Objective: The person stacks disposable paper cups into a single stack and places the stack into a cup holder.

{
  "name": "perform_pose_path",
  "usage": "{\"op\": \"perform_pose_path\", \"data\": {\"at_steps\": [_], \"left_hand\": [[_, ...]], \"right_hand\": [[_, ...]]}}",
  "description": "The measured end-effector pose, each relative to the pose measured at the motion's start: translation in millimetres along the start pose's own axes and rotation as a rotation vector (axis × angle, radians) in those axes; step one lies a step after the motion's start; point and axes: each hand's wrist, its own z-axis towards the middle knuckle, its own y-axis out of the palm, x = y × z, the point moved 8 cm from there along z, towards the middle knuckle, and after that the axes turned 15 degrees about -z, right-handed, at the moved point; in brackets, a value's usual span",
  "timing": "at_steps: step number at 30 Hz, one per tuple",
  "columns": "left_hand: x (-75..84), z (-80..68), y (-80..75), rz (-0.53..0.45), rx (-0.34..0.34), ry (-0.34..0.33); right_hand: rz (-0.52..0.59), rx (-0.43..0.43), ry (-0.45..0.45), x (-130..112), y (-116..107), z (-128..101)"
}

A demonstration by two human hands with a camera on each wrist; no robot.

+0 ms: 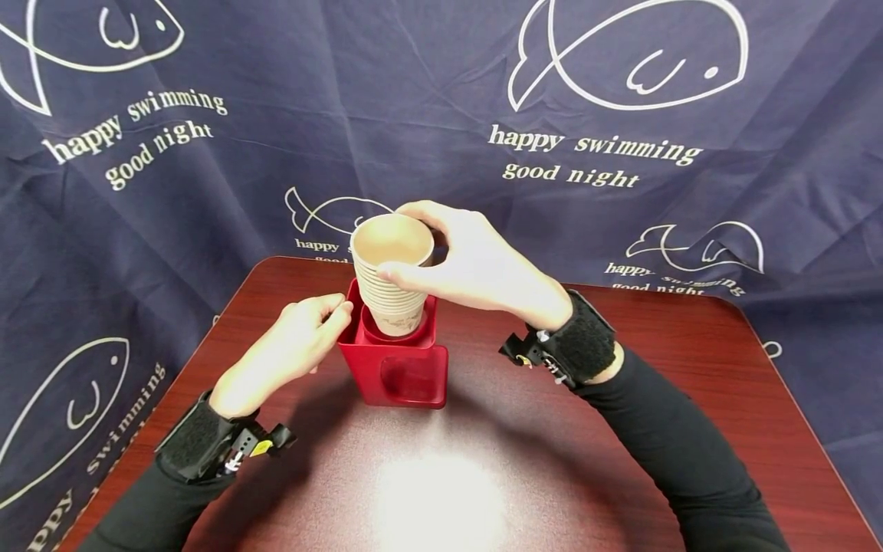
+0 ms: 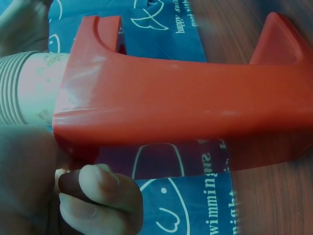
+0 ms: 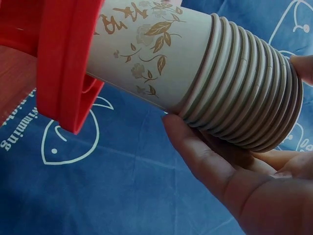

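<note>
A dark wood tabletop (image 1: 621,429) lies nearest. At its middle stands a red holder (image 1: 400,360) with a stack of nested paper cups (image 1: 389,280) seated in its top ring. The left hand (image 1: 297,345), fingers curled, presses the holder's left side. The right hand (image 1: 476,264) has its grip closed around the stack's rims.

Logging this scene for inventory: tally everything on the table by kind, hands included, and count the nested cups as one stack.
Stack of paper cups: 1
Red holder: 1
Hands: 2, the left hand resting against the holder, the right hand gripping the stack's rims
Total: 4
</note>
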Motion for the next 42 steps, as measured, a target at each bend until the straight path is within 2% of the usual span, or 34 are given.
{"op": "perform_pose_path", "data": {"at_steps": [12, 25, 42], "left_hand": [[-1.8, -0.8, 0.2, 0.005, -0.001, -0.002], [-3.7, -0.7, 0.2, -0.007, 0.002, -0.012], [-5.1, 1.8, -0.1, -0.021, -0.013, -0.029]], "right_hand": [[-0.010, -0.018, 0.021, 7, 10, -1], [-0.004, -0.028, -0.004, 12, 21, -2], [-0.003, -0.110, 0.036, 21, 41, -4]]}}
